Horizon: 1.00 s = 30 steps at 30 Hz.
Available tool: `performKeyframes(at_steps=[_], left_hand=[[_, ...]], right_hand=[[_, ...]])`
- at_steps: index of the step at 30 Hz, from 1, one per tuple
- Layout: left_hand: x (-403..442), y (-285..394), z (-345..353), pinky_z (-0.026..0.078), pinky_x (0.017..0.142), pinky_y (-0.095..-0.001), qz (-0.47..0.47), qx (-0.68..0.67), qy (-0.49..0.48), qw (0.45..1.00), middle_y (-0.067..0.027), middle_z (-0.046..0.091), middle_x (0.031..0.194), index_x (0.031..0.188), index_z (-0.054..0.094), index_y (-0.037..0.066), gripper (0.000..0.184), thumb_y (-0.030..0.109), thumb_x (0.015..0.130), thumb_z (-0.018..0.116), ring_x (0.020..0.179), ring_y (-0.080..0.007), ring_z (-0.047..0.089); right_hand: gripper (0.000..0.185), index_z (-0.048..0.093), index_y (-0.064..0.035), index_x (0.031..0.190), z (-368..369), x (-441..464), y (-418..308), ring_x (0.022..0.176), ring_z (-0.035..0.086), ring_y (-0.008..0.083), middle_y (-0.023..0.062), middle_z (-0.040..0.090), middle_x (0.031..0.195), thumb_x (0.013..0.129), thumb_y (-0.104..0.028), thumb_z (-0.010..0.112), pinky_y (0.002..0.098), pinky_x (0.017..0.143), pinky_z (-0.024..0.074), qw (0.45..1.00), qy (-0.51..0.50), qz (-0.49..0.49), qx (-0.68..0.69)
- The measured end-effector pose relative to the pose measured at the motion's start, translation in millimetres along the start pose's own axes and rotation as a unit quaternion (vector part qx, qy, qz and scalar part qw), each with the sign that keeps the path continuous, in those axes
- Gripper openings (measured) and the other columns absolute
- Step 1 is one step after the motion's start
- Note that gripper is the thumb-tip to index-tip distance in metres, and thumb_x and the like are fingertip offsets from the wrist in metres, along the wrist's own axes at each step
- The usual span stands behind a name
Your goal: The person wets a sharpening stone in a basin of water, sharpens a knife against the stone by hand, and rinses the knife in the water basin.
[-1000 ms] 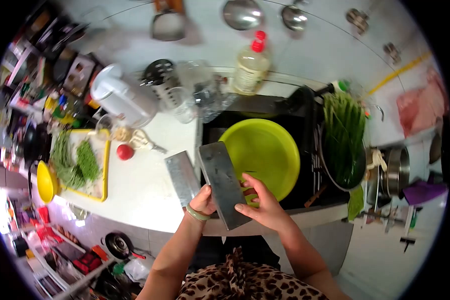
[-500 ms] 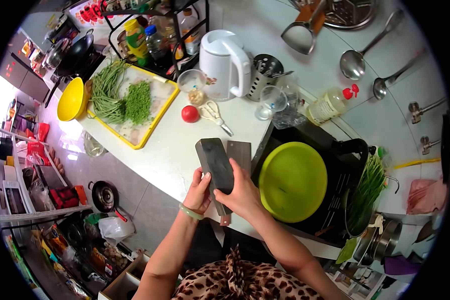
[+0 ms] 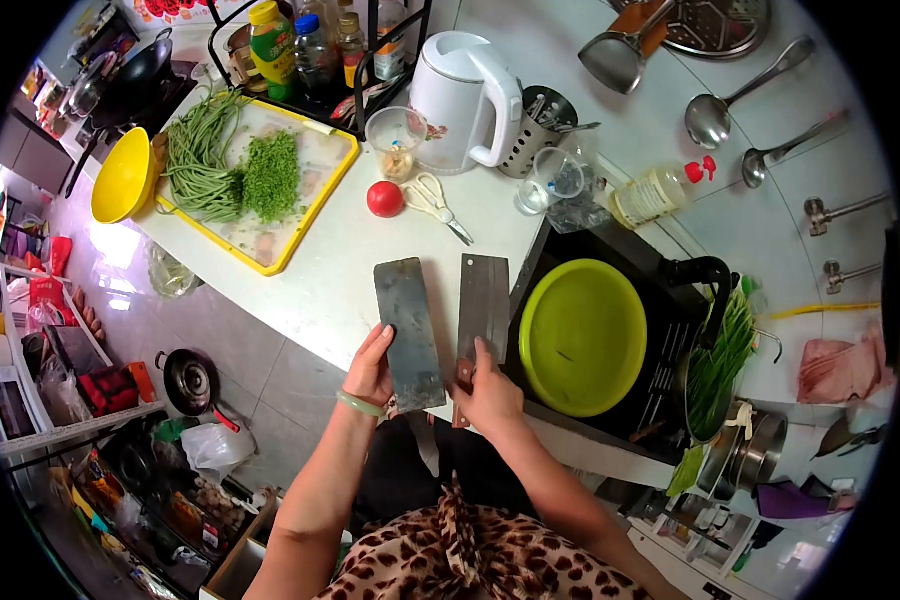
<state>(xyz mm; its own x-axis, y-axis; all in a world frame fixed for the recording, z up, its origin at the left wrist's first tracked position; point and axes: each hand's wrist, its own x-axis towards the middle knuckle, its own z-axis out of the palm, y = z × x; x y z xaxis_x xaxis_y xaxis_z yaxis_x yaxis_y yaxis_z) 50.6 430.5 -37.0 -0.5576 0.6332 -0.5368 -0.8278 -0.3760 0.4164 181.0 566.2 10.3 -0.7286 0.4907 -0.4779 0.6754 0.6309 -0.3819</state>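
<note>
A long dark whetstone (image 3: 411, 330) is near the counter's front edge, its broad face up. My left hand (image 3: 370, 372) grips its left side, thumb along the edge. Just to the right lies a cleaver (image 3: 484, 300) with a wide grey blade pointing away from me. My right hand (image 3: 492, 395) is closed round the cleaver's brown handle, with the index finger stretched onto the blade. Part of the handle is hidden by the fingers. A gap separates stone and blade.
A green basin (image 3: 583, 340) sits in the dark sink at right. Farther back are scissors (image 3: 437, 207), a tomato (image 3: 385, 199), a white kettle (image 3: 455, 105) and a yellow-rimmed board (image 3: 282, 262) bearing long and chopped green beans.
My right hand has let go of the whetstone and taken the cleaver's handle. The whetstone has shifted left, held by my left hand alone. The camera view has also shifted slightly.
</note>
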Motion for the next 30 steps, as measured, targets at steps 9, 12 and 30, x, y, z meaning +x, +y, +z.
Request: performKeyframes(at_steps=[9, 12, 30], left_hand=[[8, -5, 25, 0.047, 0.084, -0.0323, 0.009, 0.109, -0.004, 0.994, -0.0098, 0.056, 0.107, 0.12, 0.043, -0.001, 0.037, 0.013, 0.088, 0.056, 0.098, -0.0175, 0.056], [9, -14, 36, 0.048, 0.081, -0.0324, 0.027, 0.118, 0.032, 0.992, -0.0102, 0.055, 0.105, 0.12, 0.038, 0.001, 0.04, 0.012, 0.087, 0.058, 0.095, -0.0178, 0.056], [23, -9, 12, 0.046, 0.078, -0.0311, 0.192, 0.612, 0.133, 0.756, -0.0134, 0.049, 0.102, 0.114, 0.056, -0.001, 0.042, 0.015, 0.077, 0.067, 0.088, -0.0217, 0.054]], right_hand=[[0.064, 0.032, -0.0022, 0.132, 19, -2, 32, 0.094, 0.057, 0.0355, 0.0204, 0.054, 0.11, 0.074, -0.017, 0.056, 0.0431, 0.077, 0.0473, 0.983, 0.125, 0.009, 0.138], [0.049, 0.046, -0.0061, 0.124, 3, -21, 60, 0.091, 0.057, 0.0344, 0.0154, 0.055, 0.106, 0.077, -0.016, 0.053, 0.0423, 0.076, 0.0471, 0.976, 0.175, -0.006, 0.131], [0.019, 0.044, -0.0052, 0.079, -29, -64, 239, 0.041, 0.041, 0.0082, 0.0015, 0.046, 0.061, 0.088, -0.017, 0.056, 0.0252, 0.038, 0.0349, 0.837, 0.149, 0.164, 0.501]])
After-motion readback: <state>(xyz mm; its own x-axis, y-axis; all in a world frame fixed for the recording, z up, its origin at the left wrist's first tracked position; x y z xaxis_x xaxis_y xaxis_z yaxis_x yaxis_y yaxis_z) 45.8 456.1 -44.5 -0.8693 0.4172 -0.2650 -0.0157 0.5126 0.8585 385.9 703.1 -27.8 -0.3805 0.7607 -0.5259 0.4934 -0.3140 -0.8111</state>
